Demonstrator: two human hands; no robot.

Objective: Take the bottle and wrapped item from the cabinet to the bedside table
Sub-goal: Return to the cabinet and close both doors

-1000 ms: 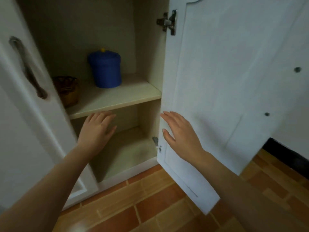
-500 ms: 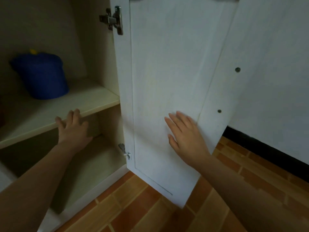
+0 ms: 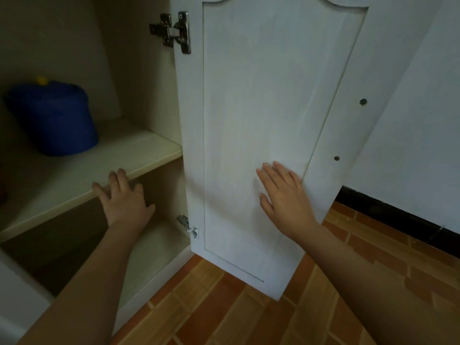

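1. Sliding outward across the cabinet door [image 3: 261, 115], the right hand [image 3: 286, 197] lies flat and empty.
2. Left hand [image 3: 124, 197] has moved up to the shelf [image 3: 74, 180] edge, fingers loose, empty.
3. Blue container [image 3: 54, 120] sits untouched on that shelf, so nothing's grabbed yet.

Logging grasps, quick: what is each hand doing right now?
Left hand: open, fingers at the shelf edge.
Right hand: open, flat against the cabinet door.
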